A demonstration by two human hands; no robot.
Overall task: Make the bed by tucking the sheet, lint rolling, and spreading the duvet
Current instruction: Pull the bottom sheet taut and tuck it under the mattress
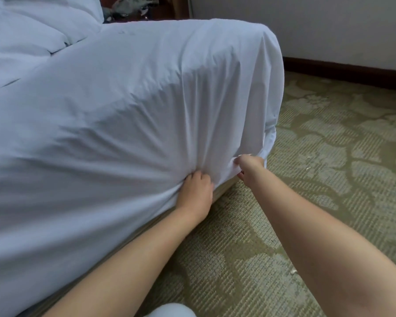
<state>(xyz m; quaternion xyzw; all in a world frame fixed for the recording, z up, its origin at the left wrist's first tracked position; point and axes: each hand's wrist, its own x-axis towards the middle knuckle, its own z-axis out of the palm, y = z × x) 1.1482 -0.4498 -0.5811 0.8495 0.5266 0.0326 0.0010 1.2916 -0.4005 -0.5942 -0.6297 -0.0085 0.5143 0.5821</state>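
A white sheet (124,110) covers the mattress and hangs down its side, with folds fanning toward the bottom edge. My left hand (196,193) presses against the sheet at the lower edge of the mattress, fingers curled into the fabric. My right hand (249,165) is closed on a loose flap of the sheet just to the right, near the bed's corner. A white duvet (28,35) lies bunched at the top left of the bed.
Green patterned carpet (329,156) fills the floor to the right. A white wall with a dark baseboard (343,72) runs behind the bed corner. Dark furniture with clutter (135,8) stands beyond the bed. The beige bed base (222,188) shows under the sheet.
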